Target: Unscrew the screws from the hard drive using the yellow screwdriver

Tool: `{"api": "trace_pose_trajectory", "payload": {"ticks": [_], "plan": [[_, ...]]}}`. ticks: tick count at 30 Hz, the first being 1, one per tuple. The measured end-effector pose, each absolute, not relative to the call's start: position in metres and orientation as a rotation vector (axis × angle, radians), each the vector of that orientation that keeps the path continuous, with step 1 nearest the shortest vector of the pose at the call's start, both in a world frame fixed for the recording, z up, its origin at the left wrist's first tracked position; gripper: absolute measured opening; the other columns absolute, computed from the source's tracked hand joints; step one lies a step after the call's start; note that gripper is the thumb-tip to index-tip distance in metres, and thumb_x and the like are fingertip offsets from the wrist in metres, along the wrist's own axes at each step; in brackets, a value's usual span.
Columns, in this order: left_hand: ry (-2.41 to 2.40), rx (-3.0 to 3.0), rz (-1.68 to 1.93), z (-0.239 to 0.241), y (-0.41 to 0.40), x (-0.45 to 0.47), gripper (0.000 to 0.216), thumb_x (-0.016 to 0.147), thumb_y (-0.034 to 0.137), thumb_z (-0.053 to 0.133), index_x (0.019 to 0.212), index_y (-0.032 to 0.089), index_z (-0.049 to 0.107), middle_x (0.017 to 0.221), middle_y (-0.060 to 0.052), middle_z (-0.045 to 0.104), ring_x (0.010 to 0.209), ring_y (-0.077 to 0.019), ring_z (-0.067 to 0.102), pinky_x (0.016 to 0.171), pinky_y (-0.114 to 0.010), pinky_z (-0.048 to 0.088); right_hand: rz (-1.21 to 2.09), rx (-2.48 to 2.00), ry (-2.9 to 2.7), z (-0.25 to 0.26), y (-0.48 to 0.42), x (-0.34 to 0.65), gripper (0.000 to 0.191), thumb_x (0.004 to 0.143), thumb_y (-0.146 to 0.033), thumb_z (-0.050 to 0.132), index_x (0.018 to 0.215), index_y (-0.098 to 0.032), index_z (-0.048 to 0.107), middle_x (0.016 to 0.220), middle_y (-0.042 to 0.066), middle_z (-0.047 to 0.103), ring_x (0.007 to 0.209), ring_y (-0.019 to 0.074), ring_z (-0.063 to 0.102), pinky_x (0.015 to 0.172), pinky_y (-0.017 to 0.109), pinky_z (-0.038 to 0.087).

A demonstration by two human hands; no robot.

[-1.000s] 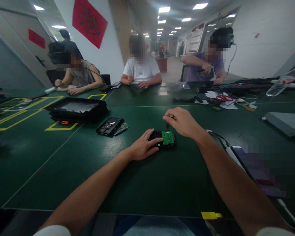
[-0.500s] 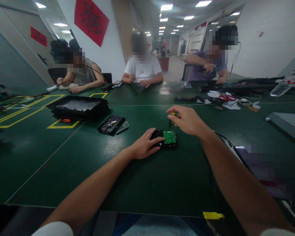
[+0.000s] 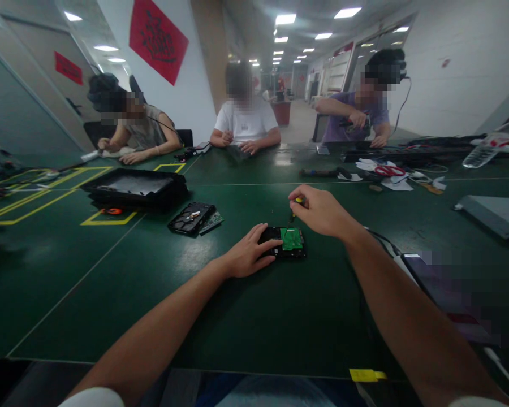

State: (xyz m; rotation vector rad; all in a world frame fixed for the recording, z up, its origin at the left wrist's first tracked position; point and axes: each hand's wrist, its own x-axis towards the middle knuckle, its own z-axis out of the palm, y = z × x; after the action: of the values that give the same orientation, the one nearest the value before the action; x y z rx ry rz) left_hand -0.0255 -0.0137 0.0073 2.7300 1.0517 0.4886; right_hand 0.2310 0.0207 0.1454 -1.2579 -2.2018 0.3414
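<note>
A black hard drive (image 3: pixel 296 250) with a green circuit board (image 3: pixel 290 238) on top lies on the green table (image 3: pixel 254 316) in front of me. My left hand (image 3: pixel 248 255) rests on the drive's left end, fingers curled over it and holding it down. My right hand (image 3: pixel 320 210) hovers just behind the drive, fingers pinched round a small screwdriver (image 3: pixel 296 206) with a yellow top that stands upright, tip down near the drive's far edge.
A second opened hard drive (image 3: pixel 190 217) with a loose board lies to the left, behind it a black tray (image 3: pixel 133 188). A phone (image 3: pixel 445 294) and white cable lie at my right. Three people sit across the table; scissors (image 3: pixel 388 169) and tools lie far right.
My right hand with the screwdriver shifted slightly over the drive's far edge, fingers opening a little and closing again. My left hand stayed on the drive.
</note>
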Motion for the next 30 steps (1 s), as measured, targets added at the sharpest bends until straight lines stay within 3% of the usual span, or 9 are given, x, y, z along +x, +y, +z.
{"api": "trace_pose_trajectory", "payload": {"ticks": [5,12,18,24,30], "plan": [[1.056,2.734,0.482,0.0066,-0.0131,-0.0263,0.055,0.108,0.047,0.053,0.161,0.034,0.048,0.177,-0.011,0.015,0.163,-0.042,0.017,0.128,-0.065,0.027,0.262,-1.173,-2.296,0.1457,0.0218,0.2316,0.016,0.102,-0.032,0.061,0.1,-0.022,0.074,0.1,0.008,0.072,0.089,0.0229,0.065,0.083,0.036,0.048],[1.049,2.739,0.472,0.0098,-0.0149,-0.0258,0.054,0.109,0.047,0.051,0.161,0.032,0.048,0.176,-0.012,0.015,0.163,-0.0419,0.017,0.128,-0.065,0.027,0.304,-1.19,-2.258,0.1476,0.0197,0.2335,0.016,0.098,-0.02,0.06,0.109,-0.02,0.072,0.105,0.008,0.075,0.092,0.0229,0.067,0.085,0.035,0.047],[1.05,2.735,0.463,0.0109,-0.0152,-0.0253,0.055,0.109,0.048,0.051,0.161,0.031,0.048,0.176,-0.013,0.015,0.163,-0.0424,0.017,0.129,-0.065,0.027,0.24,-1.168,-2.313,0.149,0.0191,0.2322,0.013,0.1,-0.026,0.061,0.098,-0.021,0.073,0.1,0.008,0.072,0.092,0.0228,0.065,0.085,0.035,0.046],[1.048,2.729,0.466,0.0107,-0.0154,-0.0259,0.055,0.109,0.047,0.051,0.161,0.033,0.047,0.176,-0.012,0.016,0.163,-0.0418,0.017,0.128,-0.066,0.028,0.352,-1.246,-2.228,0.1491,0.0166,0.2323,0.017,0.097,-0.02,0.063,0.112,-0.02,0.071,0.097,0.006,0.075,0.085,0.0215,0.066,0.08,0.034,0.047],[1.044,2.738,0.485,0.0089,-0.0146,-0.0255,0.055,0.108,0.047,0.052,0.16,0.032,0.049,0.176,-0.012,0.016,0.162,-0.0428,0.018,0.128,-0.066,0.027,0.222,-1.182,-2.32,0.149,0.0194,0.2316,0.01,0.1,-0.026,0.063,0.099,-0.021,0.072,0.101,0.009,0.073,0.094,0.0243,0.066,0.085,0.036,0.047]]}}
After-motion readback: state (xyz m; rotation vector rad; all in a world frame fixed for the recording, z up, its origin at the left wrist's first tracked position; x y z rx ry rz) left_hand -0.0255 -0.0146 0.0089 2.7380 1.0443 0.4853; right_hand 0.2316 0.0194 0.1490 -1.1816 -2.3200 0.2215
